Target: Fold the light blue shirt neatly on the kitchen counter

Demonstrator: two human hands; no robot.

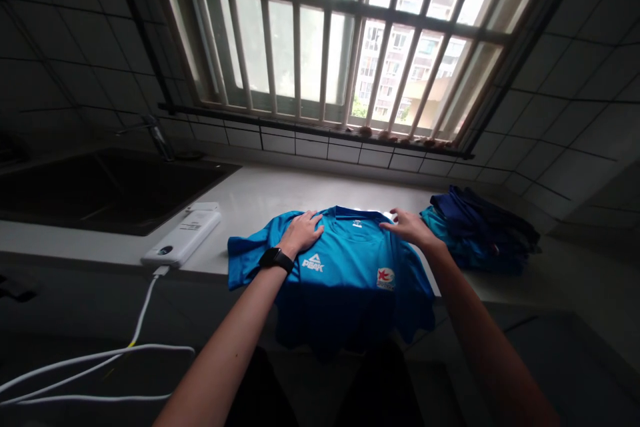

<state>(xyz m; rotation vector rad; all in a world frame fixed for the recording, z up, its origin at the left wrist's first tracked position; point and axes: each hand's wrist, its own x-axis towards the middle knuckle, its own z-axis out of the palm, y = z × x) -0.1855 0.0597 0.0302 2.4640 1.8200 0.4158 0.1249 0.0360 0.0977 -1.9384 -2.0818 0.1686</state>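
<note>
A blue short-sleeved T-shirt point(345, 267) with a white PEAK logo and a small badge lies front up on the white counter. Its collar points toward the window, and its lower part hangs over the front edge. My left hand point(301, 232), with a black watch on the wrist, rests flat on the shirt's shoulder left of the collar, fingers stretched out. On the other side of the collar, my right hand point(411, 227) is at the opposite shoulder, its thumb and fingers apart. The shirt's hem is dark and partly lost in shadow.
Right of the shirt sits a pile of blue and navy clothes point(480, 230). A white power bank point(183, 240) with a cable point(145, 310) lies on the left, beside a dark sink point(100, 187) with a faucet point(159, 140). Behind the counter point(270, 180) is a barred window point(330, 33).
</note>
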